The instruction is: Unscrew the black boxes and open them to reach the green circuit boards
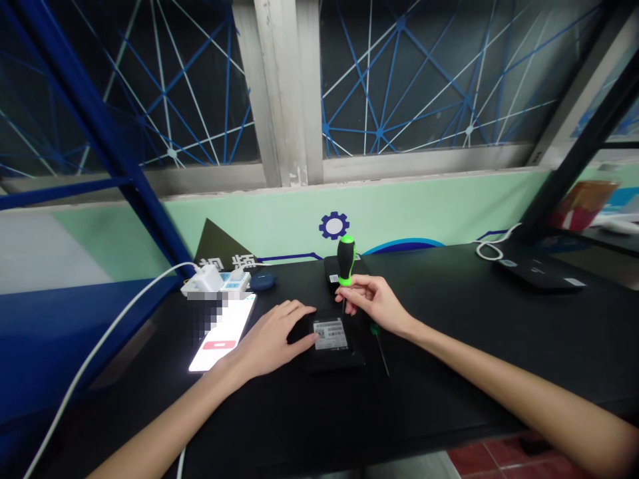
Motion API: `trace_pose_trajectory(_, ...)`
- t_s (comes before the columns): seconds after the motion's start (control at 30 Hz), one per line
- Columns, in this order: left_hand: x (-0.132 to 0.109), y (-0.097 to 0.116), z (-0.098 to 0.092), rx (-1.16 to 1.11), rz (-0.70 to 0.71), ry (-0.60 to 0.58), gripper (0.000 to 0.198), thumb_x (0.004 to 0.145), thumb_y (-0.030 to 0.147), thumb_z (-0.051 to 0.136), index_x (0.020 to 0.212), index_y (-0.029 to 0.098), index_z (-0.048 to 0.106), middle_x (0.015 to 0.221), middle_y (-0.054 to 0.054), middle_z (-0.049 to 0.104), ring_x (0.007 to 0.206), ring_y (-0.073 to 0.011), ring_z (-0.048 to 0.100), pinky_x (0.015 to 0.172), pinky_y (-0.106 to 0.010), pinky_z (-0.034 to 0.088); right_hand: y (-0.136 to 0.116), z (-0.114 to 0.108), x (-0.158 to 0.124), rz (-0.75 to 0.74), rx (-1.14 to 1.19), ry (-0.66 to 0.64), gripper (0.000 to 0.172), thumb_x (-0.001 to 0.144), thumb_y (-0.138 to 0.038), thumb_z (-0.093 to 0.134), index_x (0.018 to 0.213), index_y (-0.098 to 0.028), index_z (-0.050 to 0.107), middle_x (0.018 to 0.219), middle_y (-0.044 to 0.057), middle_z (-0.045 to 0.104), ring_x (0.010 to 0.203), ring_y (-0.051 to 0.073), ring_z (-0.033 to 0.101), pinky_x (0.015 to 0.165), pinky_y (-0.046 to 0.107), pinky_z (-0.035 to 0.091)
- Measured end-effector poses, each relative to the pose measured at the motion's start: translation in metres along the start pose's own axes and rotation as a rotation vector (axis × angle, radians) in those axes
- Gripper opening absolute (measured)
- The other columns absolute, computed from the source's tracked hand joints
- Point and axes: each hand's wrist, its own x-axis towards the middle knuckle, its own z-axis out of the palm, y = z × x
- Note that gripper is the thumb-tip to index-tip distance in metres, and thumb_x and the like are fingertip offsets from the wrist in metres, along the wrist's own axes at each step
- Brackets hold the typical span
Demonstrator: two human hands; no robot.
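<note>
My right hand (372,303) pinches a screwdriver (346,259) with a black and green handle, held upright. Its shaft points down at the far edge of a flat black device (332,359) that bears a white printed label (330,334). Whether the tip touches the casing is hard to see. On the left side of that device rests my left hand (277,339), fingers stretched out and thumb near the label. A second, thin screwdriver (381,349) with a green handle lies on the desk just right of the device. Behind my right hand sits another black box (333,271).
Left of my left hand lies a phone (224,336) with a lit screen. A white power strip (219,283) with plugs, a white cable (107,332) and a dark blue case (262,282) are at the back left. Another black device (539,274) lies far right on the black desk (449,419).
</note>
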Motion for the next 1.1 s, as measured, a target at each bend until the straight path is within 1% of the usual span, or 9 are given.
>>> trace_pose_trajectory(0.1, 0.0004, 0.0003, -0.0004, 0.017, -0.001, -0.002, 0.041, 0.097, 0.049, 0.051, 0.132, 0.028, 0.053, 0.124, -0.005, 0.060, 0.113, -0.0256, 0.057, 0.096, -0.039, 0.047, 0.0028, 0.0015, 0.0003, 0.009, 0.016, 0.019, 0.028, 0.076, -0.039, 0.078, 0.083, -0.015, 0.068, 0.063, 0.001, 0.068, 0.052, 0.012, 0.061, 0.054, 0.026, 0.052)
trace_pose_trajectory(0.17, 0.0007, 0.0006, -0.0009, 0.022, 0.001, -0.008, 0.041, 0.097, 0.048, 0.052, 0.133, 0.028, 0.052, 0.124, -0.005, 0.060, 0.113, -0.0254, 0.057, 0.096, -0.039, 0.046, 0.0045, 0.0025, 0.0010, 0.024, 0.038, 0.026, 0.029, 0.072, -0.037, 0.082, 0.082, -0.015, 0.066, 0.059, 0.000, 0.067, 0.051, 0.013, 0.062, 0.055, 0.026, 0.053)
trace_pose_trajectory(0.33, 0.0004, 0.0009, -0.0011, 0.023, 0.002, -0.008, 0.040, 0.097, 0.048, 0.051, 0.132, 0.028, 0.052, 0.123, -0.004, 0.061, 0.112, -0.0252, 0.058, 0.095, -0.039, 0.047, 0.0025, 0.0030, 0.0021, 0.047, 0.100, 0.052, 0.034, 0.067, -0.034, 0.086, 0.071, -0.017, 0.057, 0.061, 0.001, 0.068, 0.053, 0.012, 0.063, 0.054, 0.023, 0.052)
trace_pose_trajectory(0.53, 0.0005, -0.0003, -0.0002, 0.042, -0.011, -0.021, 0.043, 0.098, 0.051, 0.049, 0.134, 0.028, 0.051, 0.129, -0.004, 0.059, 0.118, -0.0252, 0.055, 0.099, -0.039, 0.044, -0.0005, 0.0006, 0.0007, 0.021, 0.029, -0.026, 0.030, 0.080, -0.042, 0.075, 0.083, -0.013, 0.068, 0.082, 0.008, 0.073, 0.058, 0.010, 0.062, 0.053, 0.022, 0.050)
trace_pose_trajectory(0.63, 0.0010, -0.0005, 0.0001, 0.042, -0.010, -0.025, 0.042, 0.098, 0.049, 0.050, 0.134, 0.028, 0.051, 0.127, -0.004, 0.059, 0.116, -0.0240, 0.056, 0.098, -0.037, 0.045, 0.0025, 0.0008, -0.0003, -0.005, 0.000, -0.016, 0.030, 0.082, -0.042, 0.073, 0.088, -0.013, 0.070, 0.075, 0.005, 0.071, 0.056, 0.011, 0.061, 0.053, 0.024, 0.051)
trace_pose_trajectory(0.73, 0.0008, -0.0007, 0.0007, 0.042, -0.003, -0.018, 0.041, 0.098, 0.049, 0.050, 0.134, 0.028, 0.051, 0.126, -0.004, 0.059, 0.116, -0.0241, 0.056, 0.098, -0.037, 0.045, 0.0057, 0.0023, 0.0000, 0.006, 0.013, 0.031, 0.030, 0.076, -0.041, 0.079, 0.086, -0.014, 0.069, 0.062, 0.001, 0.067, 0.053, 0.013, 0.062, 0.053, 0.025, 0.052)
trace_pose_trajectory(0.93, -0.0001, -0.0013, 0.0011, 0.051, -0.008, -0.026, 0.041, 0.098, 0.049, 0.050, 0.135, 0.029, 0.050, 0.127, -0.003, 0.059, 0.116, -0.0235, 0.056, 0.099, -0.037, 0.044, 0.0053, 0.0021, 0.0029, 0.043, 0.086, 0.081, 0.033, 0.067, -0.037, 0.086, 0.076, -0.015, 0.064, 0.063, 0.001, 0.067, 0.053, 0.012, 0.063, 0.052, 0.024, 0.053)
trace_pose_trajectory(1.0, -0.0003, -0.0011, 0.0008, 0.051, -0.006, -0.026, 0.042, 0.098, 0.049, 0.050, 0.135, 0.028, 0.050, 0.128, -0.003, 0.058, 0.117, -0.0239, 0.055, 0.100, -0.038, 0.044, 0.0038, 0.0006, 0.0031, 0.039, 0.075, 0.077, 0.031, 0.070, -0.038, 0.084, 0.075, -0.014, 0.065, 0.068, 0.003, 0.070, 0.056, 0.012, 0.063, 0.052, 0.023, 0.051)
trace_pose_trajectory(1.1, -0.0003, -0.0004, 0.0002, 0.043, -0.002, -0.022, 0.042, 0.098, 0.050, 0.050, 0.134, 0.028, 0.051, 0.128, -0.004, 0.059, 0.117, -0.0241, 0.056, 0.099, -0.038, 0.044, 0.0015, -0.0016, 0.0026, 0.011, 0.029, 0.029, 0.029, 0.079, -0.042, 0.075, 0.082, -0.013, 0.070, 0.079, 0.007, 0.073, 0.058, 0.011, 0.062, 0.051, 0.022, 0.050)
